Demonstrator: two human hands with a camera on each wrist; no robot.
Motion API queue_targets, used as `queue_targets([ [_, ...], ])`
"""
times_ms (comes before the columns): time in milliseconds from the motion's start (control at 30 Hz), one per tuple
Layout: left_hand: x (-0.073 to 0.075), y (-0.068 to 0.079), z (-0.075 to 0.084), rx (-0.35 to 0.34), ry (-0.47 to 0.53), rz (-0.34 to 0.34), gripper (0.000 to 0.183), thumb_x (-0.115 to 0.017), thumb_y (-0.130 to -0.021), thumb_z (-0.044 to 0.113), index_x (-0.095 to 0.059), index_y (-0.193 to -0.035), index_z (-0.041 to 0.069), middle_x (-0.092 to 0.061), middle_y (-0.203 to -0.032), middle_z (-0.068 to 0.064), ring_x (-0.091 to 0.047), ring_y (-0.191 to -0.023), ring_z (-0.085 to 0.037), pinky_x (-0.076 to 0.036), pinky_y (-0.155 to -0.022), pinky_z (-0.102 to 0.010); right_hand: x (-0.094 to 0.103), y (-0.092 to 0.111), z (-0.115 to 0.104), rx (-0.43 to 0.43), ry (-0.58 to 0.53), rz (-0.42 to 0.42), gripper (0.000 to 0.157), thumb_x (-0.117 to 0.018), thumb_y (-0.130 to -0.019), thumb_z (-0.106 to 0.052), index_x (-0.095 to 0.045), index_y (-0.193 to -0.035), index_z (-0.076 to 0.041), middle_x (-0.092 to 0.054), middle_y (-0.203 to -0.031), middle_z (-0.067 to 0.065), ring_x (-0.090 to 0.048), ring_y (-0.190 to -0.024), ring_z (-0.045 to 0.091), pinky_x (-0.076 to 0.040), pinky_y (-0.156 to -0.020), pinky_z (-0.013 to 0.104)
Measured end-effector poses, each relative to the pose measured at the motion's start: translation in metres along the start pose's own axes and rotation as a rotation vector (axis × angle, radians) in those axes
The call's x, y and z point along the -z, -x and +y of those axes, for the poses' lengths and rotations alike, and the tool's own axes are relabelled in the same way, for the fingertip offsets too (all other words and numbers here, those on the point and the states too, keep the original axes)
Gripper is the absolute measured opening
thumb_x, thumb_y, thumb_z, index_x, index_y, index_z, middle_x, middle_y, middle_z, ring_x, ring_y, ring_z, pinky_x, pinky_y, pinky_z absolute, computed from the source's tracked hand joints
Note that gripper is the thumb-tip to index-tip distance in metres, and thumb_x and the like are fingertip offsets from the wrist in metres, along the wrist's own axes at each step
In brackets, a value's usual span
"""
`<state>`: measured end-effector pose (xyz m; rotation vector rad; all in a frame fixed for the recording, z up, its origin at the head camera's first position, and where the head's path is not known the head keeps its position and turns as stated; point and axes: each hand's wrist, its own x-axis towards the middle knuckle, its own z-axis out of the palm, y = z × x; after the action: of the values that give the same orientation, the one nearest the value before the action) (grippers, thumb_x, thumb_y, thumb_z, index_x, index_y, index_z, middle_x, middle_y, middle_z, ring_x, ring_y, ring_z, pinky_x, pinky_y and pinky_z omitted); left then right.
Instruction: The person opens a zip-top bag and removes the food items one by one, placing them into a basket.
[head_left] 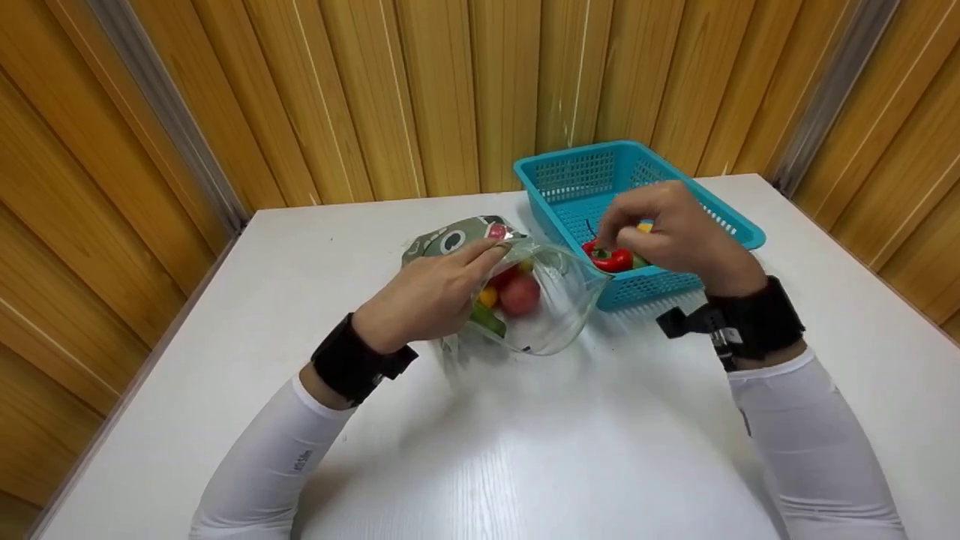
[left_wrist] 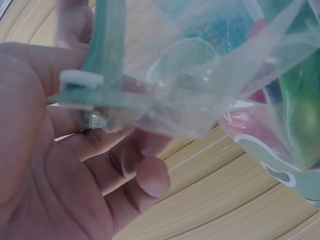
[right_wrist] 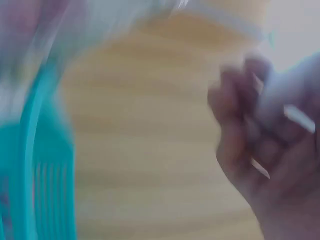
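Note:
My left hand (head_left: 431, 296) pinches the zip edge of a clear plastic bag (head_left: 551, 330) between thumb and index finger; the other fingers curl loosely below the white zip slider (left_wrist: 81, 79) in the left wrist view. The bag's mouth gapes to the right. Inside it lie a round red fruit (head_left: 520, 295), a small yellow-orange one (head_left: 488, 297) and a long green piece (head_left: 488, 320). Over the blue basket (head_left: 637, 289) hovers my right hand (head_left: 664, 225), fingers loosely bent with nothing showing between them. A red bell pepper (head_left: 616, 261) lies in the basket below its fingertips.
The basket stands at the table's back right, its near-left corner close to the bag's mouth. A yellow item (head_left: 645, 226) shows in it beside the right hand. Wood-patterned panels (head_left: 442, 90) rise behind the white table (head_left: 480, 465).

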<state>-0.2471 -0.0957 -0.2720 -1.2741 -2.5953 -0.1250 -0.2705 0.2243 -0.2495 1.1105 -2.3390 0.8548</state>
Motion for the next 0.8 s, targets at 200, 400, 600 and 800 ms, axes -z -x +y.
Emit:
queue_targets([
  [200, -0.001, -0.009, 0.003, -0.024, 0.021, -0.008, 0.074, -0.070, -0.085, -0.002, -0.039, -0.152, 0.006, -0.043, -0.155, -0.012, -0.070, -0.102, -0.030, -0.059, -0.085, -0.038, -0.038, -0.009, -0.041, 0.047, -0.021, -0.348, 0.023, -0.061, -0.087, 0.000, -0.078, -0.095, -0.013, -0.075, -0.087, -0.004, -0.063, -0.075, 0.008, -0.055, -0.067, 0.023],
  [400, -0.003, -0.013, 0.009, -0.052, 0.029, 0.005, 0.072, -0.064, -0.085, -0.008, -0.041, -0.151, 0.007, -0.044, -0.154, -0.012, -0.070, -0.092, -0.029, -0.060, -0.078, -0.036, -0.086, -0.003, -0.044, 0.017, 0.144, -0.600, 0.016, -0.064, -0.093, -0.008, -0.078, -0.101, -0.009, -0.074, -0.097, 0.004, -0.067, -0.088, 0.019, -0.058, -0.080, 0.030],
  [600, -0.003, -0.012, 0.011, -0.077, 0.029, 0.016, 0.066, -0.065, -0.084, -0.007, -0.048, -0.145, 0.009, -0.048, -0.151, -0.008, -0.070, -0.091, -0.026, -0.060, -0.076, -0.036, -0.115, 0.005, -0.034, -0.064, 0.220, -0.731, 0.020, -0.057, -0.098, -0.019, -0.072, -0.098, -0.006, -0.069, -0.081, 0.004, -0.065, -0.074, 0.018, -0.054, -0.068, 0.030],
  [800, -0.003, -0.011, 0.011, -0.096, 0.027, 0.013, 0.066, -0.069, -0.083, -0.004, -0.048, -0.145, 0.010, -0.049, -0.150, -0.009, -0.070, -0.088, -0.026, -0.060, -0.078, -0.036, -0.132, 0.006, -0.028, -0.090, 0.200, -0.743, 0.021, -0.048, -0.099, -0.016, -0.063, -0.091, -0.004, -0.052, -0.067, 0.002, -0.058, -0.068, 0.018, -0.049, -0.065, 0.030],
])
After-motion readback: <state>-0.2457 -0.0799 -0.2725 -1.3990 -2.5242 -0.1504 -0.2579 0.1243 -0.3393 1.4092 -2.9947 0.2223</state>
